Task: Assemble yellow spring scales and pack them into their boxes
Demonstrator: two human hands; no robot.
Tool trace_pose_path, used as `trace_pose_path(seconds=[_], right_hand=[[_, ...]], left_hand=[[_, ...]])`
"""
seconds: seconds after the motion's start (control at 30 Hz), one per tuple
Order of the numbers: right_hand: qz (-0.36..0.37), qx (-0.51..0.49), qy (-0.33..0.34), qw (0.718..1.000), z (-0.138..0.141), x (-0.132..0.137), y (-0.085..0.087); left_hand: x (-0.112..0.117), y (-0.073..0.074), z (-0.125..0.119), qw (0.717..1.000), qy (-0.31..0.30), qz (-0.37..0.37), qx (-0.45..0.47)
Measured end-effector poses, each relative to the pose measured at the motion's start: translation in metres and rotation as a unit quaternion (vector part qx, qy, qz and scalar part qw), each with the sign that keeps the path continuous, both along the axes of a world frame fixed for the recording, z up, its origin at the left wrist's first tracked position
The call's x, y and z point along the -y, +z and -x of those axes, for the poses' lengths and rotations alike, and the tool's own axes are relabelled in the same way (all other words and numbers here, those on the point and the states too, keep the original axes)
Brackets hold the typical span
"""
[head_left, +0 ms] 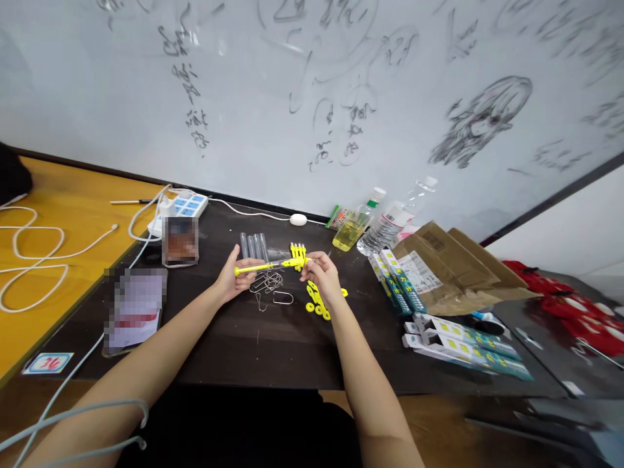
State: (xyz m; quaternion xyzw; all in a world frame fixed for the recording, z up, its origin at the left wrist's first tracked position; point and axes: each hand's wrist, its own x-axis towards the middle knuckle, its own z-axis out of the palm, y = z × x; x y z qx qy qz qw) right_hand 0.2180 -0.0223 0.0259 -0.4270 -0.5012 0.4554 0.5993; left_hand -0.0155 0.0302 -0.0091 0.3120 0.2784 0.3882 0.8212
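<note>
Both my hands hold one long yellow tool with a clear tube (270,265) over the dark table (253,344). My left hand (233,278) is closed round its left end. My right hand (322,273) pinches its right end, next to a stack of yellow plastic parts (298,251). Several clear tubes (253,246) lie just beyond the tool. Bent metal wire clips (273,286) lie under it. More yellow ring-ended parts (316,304) lie under my right wrist.
A white power strip (182,209) and white cables (34,250) lie at the left, near two blurred flat items (136,305). Plastic bottles (385,224), cardboard boxes (439,266) and long printed packages (463,338) crowd the right. A scribbled whiteboard (312,84) stands behind.
</note>
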Motion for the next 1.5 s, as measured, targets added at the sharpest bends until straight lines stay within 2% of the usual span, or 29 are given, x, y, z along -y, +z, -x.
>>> trace_pose_path(seconds=[0.63, 1.03, 1.33, 1.5], right_hand=[[0.007, 0.088, 0.026, 0.996, -0.008, 0.001, 0.001], [0.033, 0.219, -0.055, 0.974, -0.006, 0.001, -0.005], [-0.026, 0.14, -0.104, 0.984, 0.0, -0.003, -0.015], [0.006, 0.129, -0.102, 0.986, 0.001, 0.0, -0.009]], left_hand=[[0.002, 0.002, -0.001, 1.0, -0.018, -0.013, -0.007], [0.009, 0.008, -0.004, 0.999, -0.017, -0.014, -0.046], [0.012, 0.009, -0.007, 0.997, -0.029, -0.03, -0.065], [0.011, 0.005, -0.006, 0.997, -0.032, -0.035, -0.063]])
